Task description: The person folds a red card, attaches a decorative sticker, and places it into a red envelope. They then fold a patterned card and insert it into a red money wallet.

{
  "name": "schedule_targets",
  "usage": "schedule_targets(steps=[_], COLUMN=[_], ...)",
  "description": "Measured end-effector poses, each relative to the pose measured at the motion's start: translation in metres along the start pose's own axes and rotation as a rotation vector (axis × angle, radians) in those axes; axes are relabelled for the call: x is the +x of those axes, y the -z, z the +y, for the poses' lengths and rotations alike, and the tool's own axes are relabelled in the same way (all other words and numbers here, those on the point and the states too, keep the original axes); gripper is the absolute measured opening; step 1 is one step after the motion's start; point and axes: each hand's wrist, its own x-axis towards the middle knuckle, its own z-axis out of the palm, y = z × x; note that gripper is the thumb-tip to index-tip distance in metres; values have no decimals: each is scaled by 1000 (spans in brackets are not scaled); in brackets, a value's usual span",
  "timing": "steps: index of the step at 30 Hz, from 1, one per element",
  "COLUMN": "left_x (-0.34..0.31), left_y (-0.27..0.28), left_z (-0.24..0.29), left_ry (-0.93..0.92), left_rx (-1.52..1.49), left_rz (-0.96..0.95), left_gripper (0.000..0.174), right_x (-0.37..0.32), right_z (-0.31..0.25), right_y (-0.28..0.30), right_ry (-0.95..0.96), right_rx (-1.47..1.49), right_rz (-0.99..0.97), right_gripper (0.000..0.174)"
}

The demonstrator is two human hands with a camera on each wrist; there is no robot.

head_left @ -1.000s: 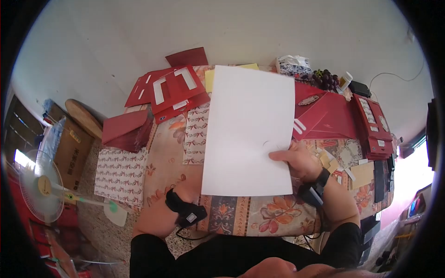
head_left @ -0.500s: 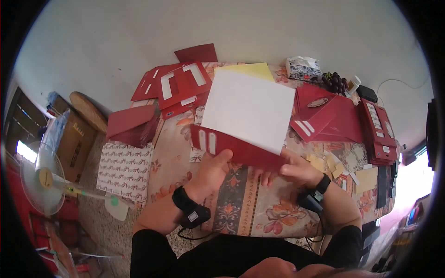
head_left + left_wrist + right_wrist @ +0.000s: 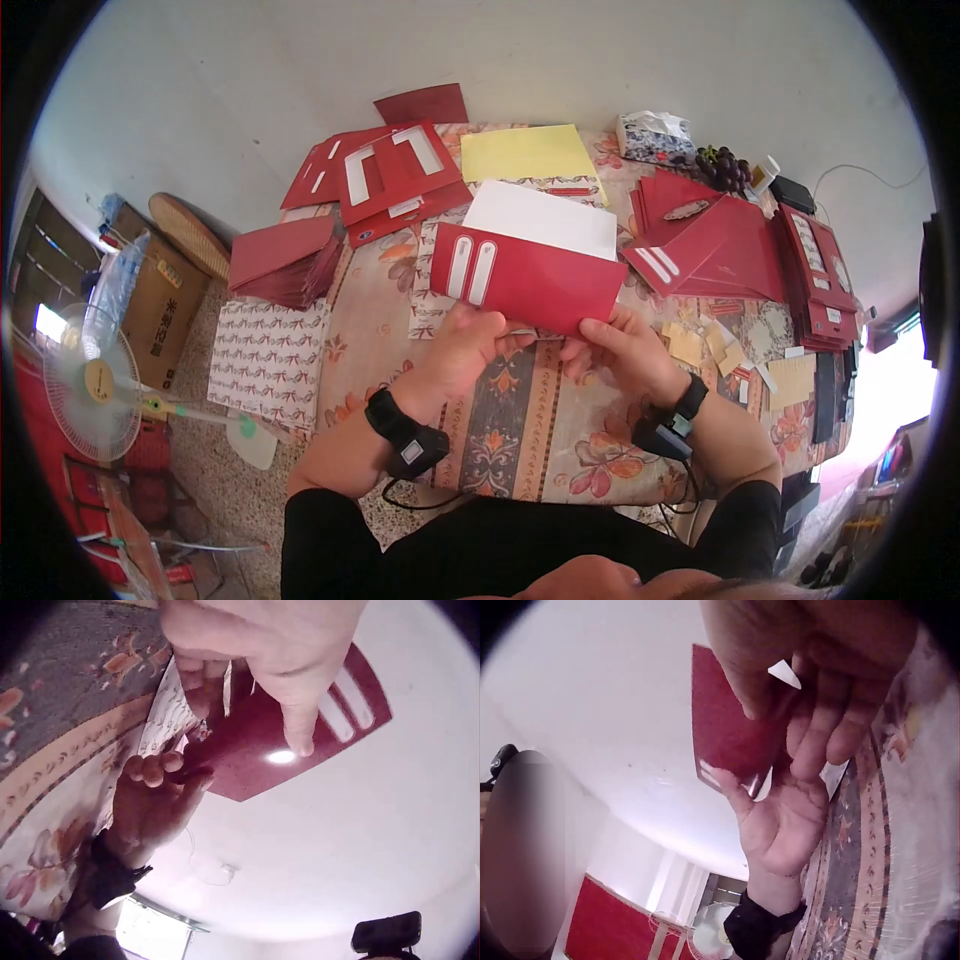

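Observation:
A folded red card (image 3: 545, 285) with two white slots is held up over the table in the head view, its white inner side rising behind the red flap. At its lower left edge my left hand (image 3: 460, 355) holds it; the left wrist view shows the thumb (image 3: 300, 727) on the red face and the fingers behind. My right hand (image 3: 635, 350) pinches the lower right corner, thumb in front and fingertips curled underneath. Below the card lies a bow-patterned sheet (image 3: 424, 318), partly covered.
Red cards (image 3: 400, 175) lie back left, with a stack of folded red ones (image 3: 285, 255) nearer. A yellow sheet (image 3: 525, 152) is at the back. More red cards (image 3: 720, 250), grapes (image 3: 722, 168) and a tissue pack (image 3: 655, 138) sit right. A fan (image 3: 95, 380) stands left.
The large white sheet has been turned and folded toward me, bringing its red face with slots to the front. My left hand came out from behind it; both hands now hold the lower edge.

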Motion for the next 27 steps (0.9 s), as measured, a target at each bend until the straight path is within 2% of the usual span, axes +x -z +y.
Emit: schedule_targets(steps=[2, 5, 11, 14, 19, 27], left_x=[1, 1, 0, -1, -3, -7], left_y=[5, 9, 1, -1, -1, -8], left_z=[4, 3, 2, -1, -8, -10], left_ry=[42, 71, 30, -4, -19, -71], left_rx=[64, 40, 6, 19, 32, 97], left_rz=[-67, -26, 5, 78, 173, 170], left_gripper=[42, 37, 30, 28, 27, 28], right_x=[-1, -1, -1, 1, 4, 3], right_z=[-1, -1, -3, -1, 5, 1], right_y=[4, 5, 0, -2, -4, -10], right_ry=[8, -4, -1, -8, 20, 44], right_rx=[27, 57, -65, -82, 56, -42], right_rz=[-15, -2, 42, 36, 100, 162], right_gripper=[22, 23, 27, 28, 18, 13])
